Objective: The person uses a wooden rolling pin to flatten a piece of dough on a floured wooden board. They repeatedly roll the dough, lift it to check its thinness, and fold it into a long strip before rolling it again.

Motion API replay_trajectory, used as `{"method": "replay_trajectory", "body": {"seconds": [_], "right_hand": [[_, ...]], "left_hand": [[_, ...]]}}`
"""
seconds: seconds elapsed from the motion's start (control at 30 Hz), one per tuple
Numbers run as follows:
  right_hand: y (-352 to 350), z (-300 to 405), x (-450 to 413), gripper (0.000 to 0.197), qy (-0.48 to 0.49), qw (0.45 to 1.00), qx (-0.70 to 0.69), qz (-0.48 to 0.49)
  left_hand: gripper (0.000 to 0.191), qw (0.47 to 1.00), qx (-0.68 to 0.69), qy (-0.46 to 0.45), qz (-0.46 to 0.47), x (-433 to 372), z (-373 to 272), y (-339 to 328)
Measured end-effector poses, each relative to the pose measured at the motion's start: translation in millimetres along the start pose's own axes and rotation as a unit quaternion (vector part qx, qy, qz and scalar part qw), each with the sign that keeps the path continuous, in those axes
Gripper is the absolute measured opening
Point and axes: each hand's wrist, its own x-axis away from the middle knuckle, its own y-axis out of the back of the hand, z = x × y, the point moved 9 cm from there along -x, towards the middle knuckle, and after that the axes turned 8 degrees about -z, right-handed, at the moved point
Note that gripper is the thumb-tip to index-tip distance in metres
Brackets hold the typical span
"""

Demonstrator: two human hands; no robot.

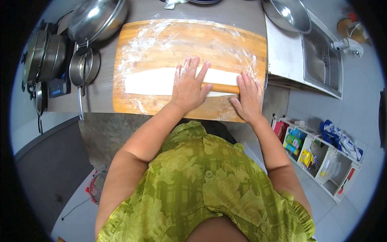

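Note:
A long sheet of white dough point(148, 81) lies across a floured wooden board point(208, 45). Over it runs a wooden rolling pin point(222, 88), with its ends hidden under my hands. My left hand point(190, 86) rests flat near the middle of the dough, fingers spread and thumb at the pin. At the dough's right end, my right hand point(249, 95) lies over the pin with fingers straight and thumb apart. Neither hand's fingers wrap around the pin. Loose flour marks the board's far side and edges.
Left of the board stand a saucepan point(77, 71), a large metal lidded pan point(93, 21) and a stacked steamer pot point(45, 56). A steel bowl point(288, 15) sits beyond the right corner, near a sink point(320, 60). A storage rack point(317, 157) stands on the floor at right.

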Motion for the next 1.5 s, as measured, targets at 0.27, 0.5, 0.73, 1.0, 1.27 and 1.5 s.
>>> {"method": "replay_trajectory", "body": {"seconds": [0.27, 0.5, 0.73, 1.0, 1.27, 1.5], "right_hand": [[13, 12, -21, 0.038, 0.107, 0.992, -0.072, 0.008], [15, 34, -51, 0.034, 0.2, 0.974, -0.086, 0.063], [8, 107, -169, 0.031, 0.166, 0.981, -0.103, -0.009], [-64, 189, -279, 0.032, 0.179, 0.979, -0.09, -0.033], [-38, 155, -226, 0.022, 0.108, 0.981, -0.158, -0.022], [-35, 115, -124, 0.02, -0.008, 0.972, -0.217, 0.085]], "left_hand": [[0.055, 0.957, 0.265, 0.057, -0.107, 36, 53, 36], [0.056, 0.977, 0.116, 0.134, -0.118, 106, 125, 49], [0.07, 0.973, 0.031, 0.218, -0.072, 124, 169, 41], [0.069, 0.975, 0.038, 0.207, -0.072, 116, 178, 42], [0.051, 0.972, 0.089, 0.168, -0.14, 114, 172, 60], [0.021, 0.946, 0.282, 0.118, -0.111, 91, 113, 54]]}}
